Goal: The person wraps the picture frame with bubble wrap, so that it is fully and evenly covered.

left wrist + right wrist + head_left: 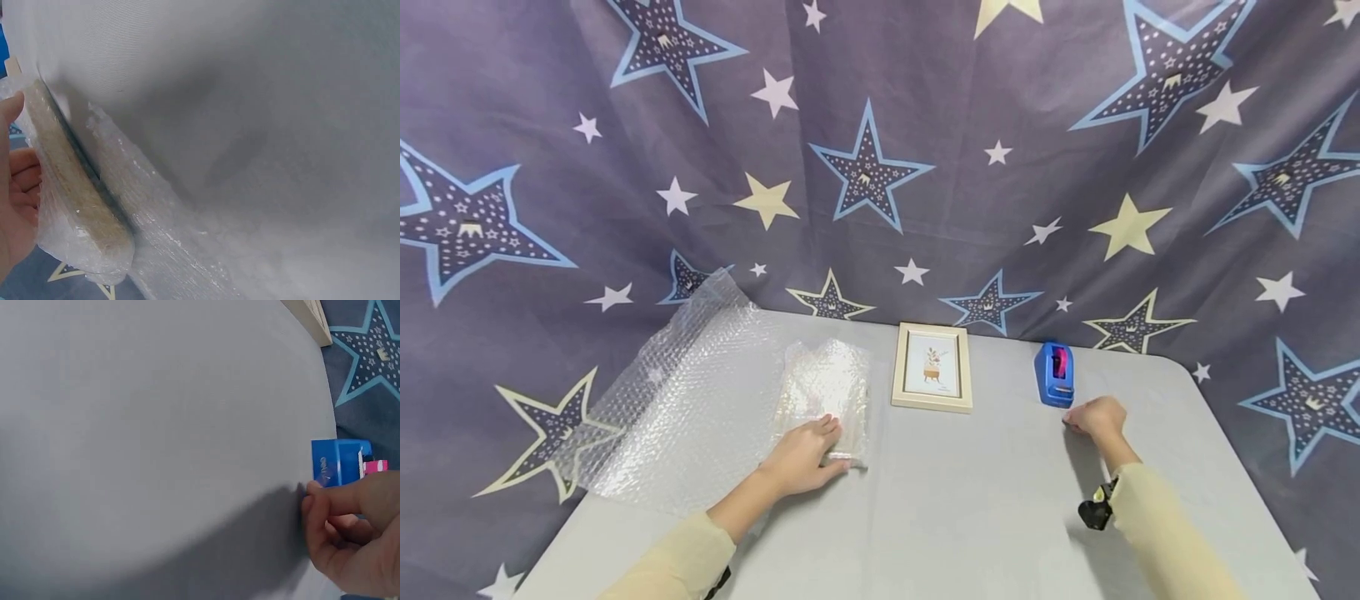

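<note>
A flat, rectangular bubble-wrapped frame [831, 379] lies left of the table's middle. Its wood-coloured edge [78, 175] and dark backing show through the wrap in the left wrist view. My left hand [801, 457] rests on its near left part, fingers on top and thumb along the near edge. At the right, my right hand [1097, 417] is just in front of a blue tape dispenser [1047, 375]. Thumb and index finger pinch a clear bit of tape [323, 478] at the dispenser's front; most of it is hidden by the fingertips.
A cream picture frame [931, 402] with a plant drawing lies between the bundle and the dispenser. Loose bubble wrap [700, 392] spreads over the table's left side and edge. A star-patterned cloth [940, 250] hangs behind the grey table [962, 500].
</note>
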Demonstrator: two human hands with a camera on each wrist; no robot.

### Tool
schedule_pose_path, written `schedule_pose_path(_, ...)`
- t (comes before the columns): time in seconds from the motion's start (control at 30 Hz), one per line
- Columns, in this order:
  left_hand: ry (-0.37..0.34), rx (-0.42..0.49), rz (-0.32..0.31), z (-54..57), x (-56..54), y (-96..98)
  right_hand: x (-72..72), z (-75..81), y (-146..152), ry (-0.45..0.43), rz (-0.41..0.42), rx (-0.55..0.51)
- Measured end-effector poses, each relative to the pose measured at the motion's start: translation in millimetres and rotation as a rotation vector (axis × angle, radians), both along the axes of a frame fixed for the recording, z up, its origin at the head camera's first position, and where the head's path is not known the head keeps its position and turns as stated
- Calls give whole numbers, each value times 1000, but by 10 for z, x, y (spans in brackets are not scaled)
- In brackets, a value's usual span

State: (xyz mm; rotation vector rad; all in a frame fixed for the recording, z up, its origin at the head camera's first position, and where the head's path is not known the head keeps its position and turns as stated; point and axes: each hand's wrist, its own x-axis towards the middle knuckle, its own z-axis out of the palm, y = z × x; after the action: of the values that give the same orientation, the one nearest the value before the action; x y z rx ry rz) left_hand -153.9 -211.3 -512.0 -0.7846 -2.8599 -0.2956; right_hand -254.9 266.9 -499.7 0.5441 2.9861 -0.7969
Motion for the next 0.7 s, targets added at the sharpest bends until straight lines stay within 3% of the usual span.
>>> schedule_pose_path(0.07,1,-7,-4,-9,5,-8,25,-27,29,-52,-16,-74)
schedule_pose_path(0.2,8,-21,-2,-22,6,-29,65,-67,45,-78,-53,-446)
schedule_pose_path(0.3,16,-21,6,-19,-7,-34,62,-25,11,-73,-32,-631)
schedule_pose_path(0.5,16,-19,2,-3,-22,-21,50,141,-142,-63,63,-734)
schedule_pose_path(0.7,21,-46,-15,-16,-30,-20,-13,265,-458,-57,173,-749)
